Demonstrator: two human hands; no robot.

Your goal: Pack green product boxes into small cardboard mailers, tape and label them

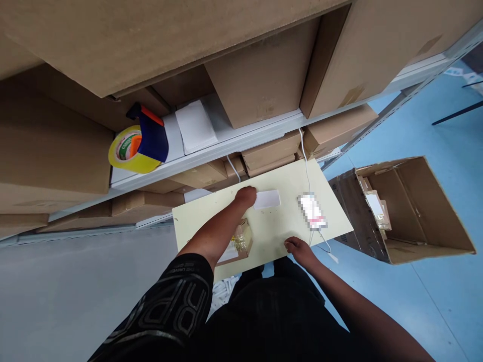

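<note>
My left hand is closed at the left end of a white paper slip, which lies on the pale tabletop. Its fingertips are partly hidden, but they seem to pinch the slip's edge. Close to the table's front edge, my right hand has its fingers curled together; whether anything small is in them cannot be made out. Beneath my left forearm sits a small cardboard box with shiny clear tape or wrap and a white paper on it, partly covered by the arm.
A blurred-out phone-like object with a white cable lies at the table's right. An open carton holding small packages stands beyond. On the shelf rest a tape dispenser, a white paper stack and large cartons.
</note>
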